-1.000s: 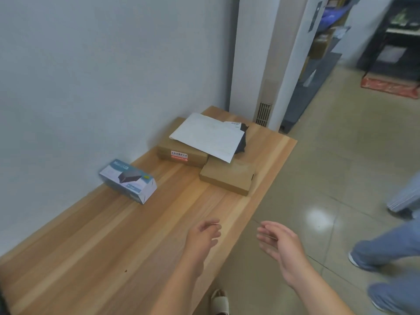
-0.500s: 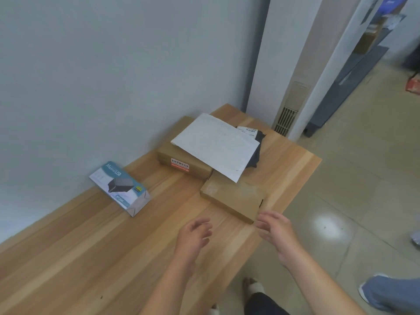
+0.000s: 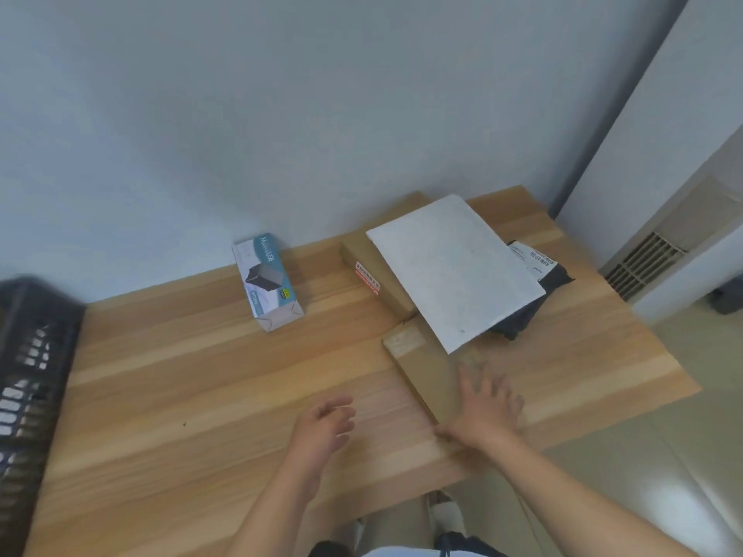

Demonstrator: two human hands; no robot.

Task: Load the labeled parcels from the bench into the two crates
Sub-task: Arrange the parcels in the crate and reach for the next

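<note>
While 5 parcels lie on the bench [image 3: 193,379], loading looks unstarted here. Nearest is a brown box [image 3: 422,363] by the front edge, its far end under a white mailer [image 3: 450,271]. That mailer also covers a long box [image 3: 372,267] and a dark bag [image 3: 553,279] toward the back right corner. A blue box [image 3: 267,279] sits apart by the back edge.

The right hand [image 3: 486,408], fingers spread and empty, is over the brown box; contact is unclear. The left hand [image 3: 325,428] is loosely curled and empty. Only 1 crate [image 3: 28,375] shows, at the left edge, its contents unreadable.

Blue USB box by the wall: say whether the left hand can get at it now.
Probably yes: the left hand hovers open, and only bare bench lies between it and the blue USB box.
</note>
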